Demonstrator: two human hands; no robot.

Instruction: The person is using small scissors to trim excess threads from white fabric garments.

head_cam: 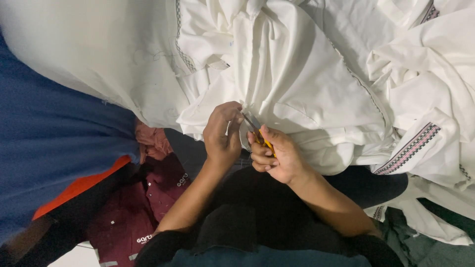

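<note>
My left hand (222,132) pinches the edge of a white garment (287,84) that lies heaped in front of me. My right hand (275,155) grips a small yellow-handled thread snipper (258,131), its metal blades pointing up at the fabric edge right beside my left fingers. The two hands are almost touching. The white cloth carries dark patterned embroidered bands (410,147) along some edges.
More white garments pile up on the right (435,64) and upper left (99,49). A maroon garment (148,198) lies at lower left, beside blue (54,143) and orange (79,188) cloth. My dark-clothed lap (267,217) is below the hands.
</note>
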